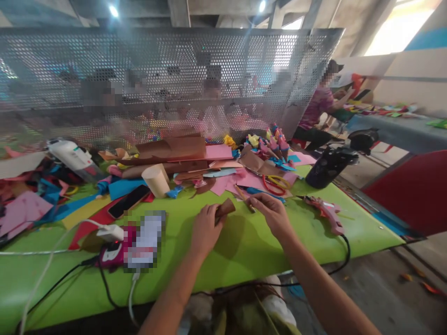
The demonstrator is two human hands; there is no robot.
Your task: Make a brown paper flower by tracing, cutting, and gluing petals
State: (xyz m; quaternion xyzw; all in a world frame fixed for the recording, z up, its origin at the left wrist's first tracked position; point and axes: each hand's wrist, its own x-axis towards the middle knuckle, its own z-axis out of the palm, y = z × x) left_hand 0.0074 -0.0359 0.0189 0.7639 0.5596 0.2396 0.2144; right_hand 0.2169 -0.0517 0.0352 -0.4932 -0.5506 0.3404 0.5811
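Observation:
My left hand [204, 230] is closed around a small roll of brown paper [227, 207], held just above the green tabletop. To its right, my right hand [274, 215] has thumb and fingertips pinched together around a thin pencil-like stick [240, 191], which slants down toward the table. Behind the right hand lie scissors [274, 186] with red and yellow handles. A pink hot glue gun [324, 214] rests on the table to the right of that hand, its cord hanging over the edge.
A cardboard tube [155, 180] stands behind a dark phone [128, 201]. Further left are a white bottle [73, 158] and a magenta power strip [113, 253] with cables. Paper scraps cover the back, before a perforated metal screen [157, 70]. A black tumbler [328, 167] leans right; a person [314, 107] sits beyond.

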